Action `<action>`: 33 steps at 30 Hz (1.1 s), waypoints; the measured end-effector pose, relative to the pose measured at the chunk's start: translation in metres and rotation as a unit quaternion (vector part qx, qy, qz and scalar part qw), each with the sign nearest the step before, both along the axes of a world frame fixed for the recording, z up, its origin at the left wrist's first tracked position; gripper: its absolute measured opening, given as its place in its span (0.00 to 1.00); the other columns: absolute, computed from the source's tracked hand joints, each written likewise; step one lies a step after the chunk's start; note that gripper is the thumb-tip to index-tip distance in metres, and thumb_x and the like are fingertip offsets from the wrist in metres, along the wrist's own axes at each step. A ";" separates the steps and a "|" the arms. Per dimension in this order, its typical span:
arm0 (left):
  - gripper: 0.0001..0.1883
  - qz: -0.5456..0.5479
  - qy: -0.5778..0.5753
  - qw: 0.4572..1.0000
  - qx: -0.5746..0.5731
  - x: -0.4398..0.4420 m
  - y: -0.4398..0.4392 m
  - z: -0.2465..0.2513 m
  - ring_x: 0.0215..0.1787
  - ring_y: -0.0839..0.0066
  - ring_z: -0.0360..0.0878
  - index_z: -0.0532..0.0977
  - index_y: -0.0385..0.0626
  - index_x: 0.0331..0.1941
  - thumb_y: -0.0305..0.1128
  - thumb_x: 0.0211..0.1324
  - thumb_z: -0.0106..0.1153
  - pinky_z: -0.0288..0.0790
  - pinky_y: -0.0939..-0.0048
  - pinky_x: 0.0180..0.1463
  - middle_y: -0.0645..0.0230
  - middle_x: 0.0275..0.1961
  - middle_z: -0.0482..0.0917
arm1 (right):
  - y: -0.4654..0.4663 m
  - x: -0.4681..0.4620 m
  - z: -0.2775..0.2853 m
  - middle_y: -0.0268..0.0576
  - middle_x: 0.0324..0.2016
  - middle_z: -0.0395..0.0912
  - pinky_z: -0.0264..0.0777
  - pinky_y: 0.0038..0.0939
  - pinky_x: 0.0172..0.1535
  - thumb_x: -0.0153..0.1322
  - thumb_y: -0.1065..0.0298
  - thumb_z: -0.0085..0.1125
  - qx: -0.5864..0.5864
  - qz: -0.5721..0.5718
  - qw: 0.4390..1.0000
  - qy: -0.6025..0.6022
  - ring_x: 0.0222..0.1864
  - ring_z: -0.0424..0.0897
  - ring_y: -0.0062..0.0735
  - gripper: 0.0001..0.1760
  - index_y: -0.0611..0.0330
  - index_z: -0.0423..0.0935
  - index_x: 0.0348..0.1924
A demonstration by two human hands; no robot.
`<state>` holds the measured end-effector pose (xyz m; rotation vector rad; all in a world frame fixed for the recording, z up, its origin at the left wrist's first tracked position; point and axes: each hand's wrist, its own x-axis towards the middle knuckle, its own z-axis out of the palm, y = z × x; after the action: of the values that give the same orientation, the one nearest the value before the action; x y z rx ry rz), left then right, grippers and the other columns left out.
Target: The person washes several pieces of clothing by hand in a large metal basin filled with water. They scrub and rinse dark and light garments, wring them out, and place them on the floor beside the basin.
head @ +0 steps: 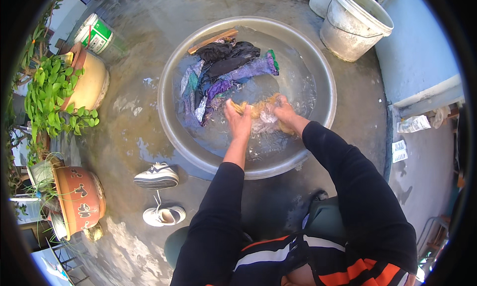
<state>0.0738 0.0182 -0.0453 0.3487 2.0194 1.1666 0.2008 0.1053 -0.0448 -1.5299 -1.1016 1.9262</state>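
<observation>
A wide metal basin of water stands on the floor before me. Both hands are over its near half, at the water. My left hand grips one end of a wet yellow and pale cloth. The other end is in my right hand, so the cloth spans the gap between them, its lower part in splashing water. Beyond my hands, wet purple cloth with a green edge lies against black cloth. Silvery, teal-patterned fabric lies at the basin's left. A wooden board leans along the far left wall.
White sneakers are on the wet concrete to the left. Potted plants stand farther left, in a yellow pot and a reddish pot. A green-and-white bucket is behind them. A large dirty white bucket stands at far right.
</observation>
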 end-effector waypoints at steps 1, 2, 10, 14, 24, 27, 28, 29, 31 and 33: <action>0.33 -0.004 -0.147 0.989 0.010 0.002 0.011 0.010 0.63 0.60 0.66 0.64 0.48 0.59 0.61 0.60 0.41 0.62 0.53 0.61 0.58 0.62 0.67 | 0.000 -0.007 0.004 0.47 0.40 0.78 0.75 0.41 0.39 0.66 0.63 0.64 0.001 0.010 1.000 0.011 0.42 0.79 0.37 0.27 0.58 0.66 0.55; 0.34 -0.013 -0.292 0.956 0.017 0.004 0.018 0.014 0.63 0.61 0.65 0.64 0.49 0.60 0.64 0.63 0.34 0.61 0.52 0.62 0.59 0.64 0.66 | 0.002 -0.011 0.001 0.45 0.40 0.78 0.75 0.43 0.36 0.66 0.61 0.64 0.001 0.017 1.000 0.022 0.41 0.78 0.37 0.25 0.59 0.67 0.53; 0.39 -0.073 -0.590 0.744 0.306 -0.022 0.018 0.001 0.48 0.58 0.78 0.72 0.37 0.53 0.65 0.63 0.33 0.72 0.56 0.54 0.56 0.48 0.80 | -0.056 -0.030 0.076 0.41 0.22 0.75 0.69 0.41 0.29 0.62 0.52 0.63 0.473 0.229 0.842 -0.122 0.22 0.76 0.40 0.15 0.52 0.76 0.21; 0.29 -0.090 -0.559 0.767 0.303 -0.009 0.013 0.011 0.54 0.61 0.75 0.70 0.43 0.57 0.55 0.67 0.38 0.66 0.58 0.62 0.57 0.53 0.77 | -0.081 -0.011 0.096 0.43 0.25 0.74 0.69 0.46 0.27 0.61 0.52 0.62 0.597 0.284 0.741 -0.119 0.21 0.76 0.48 0.13 0.50 0.77 0.21; 0.19 0.025 -0.393 0.911 0.122 0.029 0.029 0.028 0.47 0.65 0.80 0.74 0.54 0.50 0.46 0.57 0.57 0.73 0.48 0.44 0.65 0.48 0.80 | 0.046 0.002 0.043 0.47 0.36 0.79 0.73 0.42 0.43 0.63 0.49 0.59 0.301 0.186 0.860 -0.367 0.41 0.80 0.47 0.16 0.52 0.76 0.25; 0.21 -0.088 -0.125 0.987 0.043 0.020 0.012 0.017 0.53 0.62 0.75 0.75 0.51 0.50 0.43 0.53 0.62 0.69 0.51 0.52 0.58 0.51 0.77 | 0.066 0.038 0.005 0.56 0.43 0.72 0.70 0.40 0.49 0.58 0.54 0.69 0.449 0.200 0.807 -0.327 0.50 0.73 0.50 0.18 0.58 0.73 0.26; 0.22 -0.144 0.075 0.987 -0.006 0.008 0.001 -0.005 0.55 0.61 0.73 0.75 0.50 0.51 0.44 0.53 0.62 0.67 0.53 0.54 0.56 0.53 0.76 | 0.072 0.041 0.003 0.58 0.52 0.63 0.63 0.38 0.58 0.54 0.56 0.73 0.401 0.201 0.829 -0.334 0.61 0.61 0.52 0.24 0.57 0.70 0.34; 0.23 -0.199 0.272 0.940 -0.053 0.003 -0.004 -0.019 0.58 0.61 0.71 0.75 0.49 0.52 0.44 0.53 0.62 0.66 0.54 0.57 0.55 0.55 0.75 | 0.071 0.040 0.003 0.58 0.53 0.63 0.63 0.38 0.59 0.54 0.56 0.73 0.381 0.169 0.852 -0.316 0.61 0.61 0.51 0.26 0.57 0.71 0.37; 0.27 -0.180 0.219 0.955 -0.084 0.008 -0.008 -0.003 0.66 0.57 0.63 0.74 0.47 0.54 0.52 0.56 0.57 0.59 0.56 0.64 0.53 0.63 0.67 | 0.058 0.042 -0.002 0.59 0.54 0.62 0.62 0.37 0.61 0.54 0.55 0.74 0.334 0.101 0.895 -0.279 0.62 0.60 0.51 0.30 0.55 0.71 0.43; 0.30 -0.161 -0.035 0.985 0.041 -0.002 0.001 -0.017 0.66 0.56 0.61 0.72 0.49 0.56 0.58 0.58 0.52 0.56 0.51 0.65 0.55 0.65 0.65 | 0.044 0.021 -0.015 0.57 0.56 0.63 0.63 0.38 0.59 0.58 0.55 0.72 0.304 0.106 0.923 -0.212 0.59 0.64 0.44 0.34 0.53 0.70 0.53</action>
<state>0.0719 0.0192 -0.0618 0.6416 1.7759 1.0442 0.2213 0.1491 -0.0602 -1.5217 -1.9018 1.1885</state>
